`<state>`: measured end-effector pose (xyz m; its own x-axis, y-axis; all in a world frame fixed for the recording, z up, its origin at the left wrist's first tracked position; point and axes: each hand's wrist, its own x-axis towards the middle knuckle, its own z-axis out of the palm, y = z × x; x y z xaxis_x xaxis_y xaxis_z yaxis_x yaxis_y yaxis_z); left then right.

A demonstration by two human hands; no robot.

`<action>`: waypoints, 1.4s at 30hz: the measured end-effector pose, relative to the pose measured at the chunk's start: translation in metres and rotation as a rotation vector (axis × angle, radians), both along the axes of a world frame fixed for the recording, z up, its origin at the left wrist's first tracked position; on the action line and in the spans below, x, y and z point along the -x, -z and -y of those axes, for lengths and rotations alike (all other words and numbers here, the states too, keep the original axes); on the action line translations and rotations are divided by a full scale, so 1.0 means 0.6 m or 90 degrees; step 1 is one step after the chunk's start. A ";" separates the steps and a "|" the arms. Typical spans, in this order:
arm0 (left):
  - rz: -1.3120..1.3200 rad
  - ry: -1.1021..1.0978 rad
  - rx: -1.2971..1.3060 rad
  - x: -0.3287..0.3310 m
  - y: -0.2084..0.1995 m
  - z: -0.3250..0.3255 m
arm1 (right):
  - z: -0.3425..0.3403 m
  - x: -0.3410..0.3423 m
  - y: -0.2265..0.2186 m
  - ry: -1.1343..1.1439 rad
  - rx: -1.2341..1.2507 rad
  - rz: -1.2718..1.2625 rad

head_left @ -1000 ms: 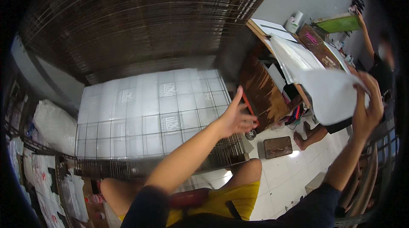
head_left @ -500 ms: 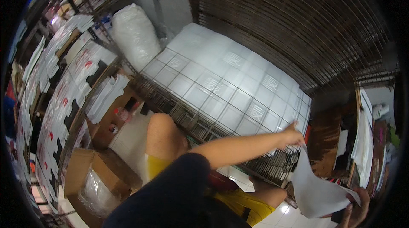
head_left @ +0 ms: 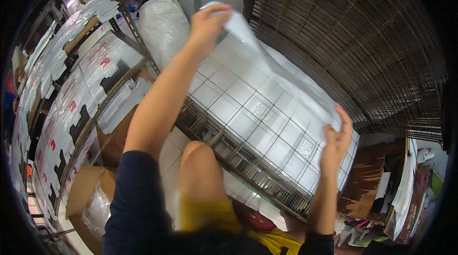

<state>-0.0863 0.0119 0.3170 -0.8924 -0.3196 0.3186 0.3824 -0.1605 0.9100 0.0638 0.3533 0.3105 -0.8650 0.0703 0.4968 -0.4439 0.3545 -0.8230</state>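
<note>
Stretching between both hands, a thin whitish translucent sheet hangs lengthwise, its middle blurred. Curled fingers of the left hand pinch its far end; the right hand grasps the nearer end between thumb and fingers. Directly below the grip lie pale sheets with white printed motifs, crossed by the grid lines of a wire drying rack; whether the held sheet touches them, I cannot tell. Just beside the left hand stands a bulging white plastic bag. Raised wire racks slope up beyond the right hand.
</note>
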 end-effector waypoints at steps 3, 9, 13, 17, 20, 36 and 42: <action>0.073 -0.081 0.007 -0.051 0.077 0.105 | 0.089 0.032 0.098 -0.012 0.118 0.109; 0.292 -0.085 0.027 -0.042 0.291 0.232 | 0.204 0.067 0.295 -0.041 0.183 0.275; 0.360 -0.198 0.163 -0.050 0.457 0.296 | 0.250 0.069 0.411 -0.051 0.070 0.422; 0.434 -0.258 0.219 -0.066 0.478 0.282 | 0.259 0.072 0.456 -0.001 -0.019 0.421; 0.405 -0.318 0.340 -0.076 0.461 0.264 | 0.259 0.074 0.459 0.006 -0.038 0.389; 0.369 -0.329 0.546 -0.061 0.493 0.277 | 0.247 0.093 0.462 0.029 -0.058 0.383; 0.432 -0.339 0.515 -0.056 0.482 0.272 | 0.244 0.094 0.468 0.021 -0.061 0.395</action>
<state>-0.0527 -0.1513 0.0280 -0.7720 -0.6257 0.1117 -0.3738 0.5890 0.7164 0.0076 0.2068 0.0298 -0.9924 0.0826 -0.0911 0.1185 0.4447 -0.8878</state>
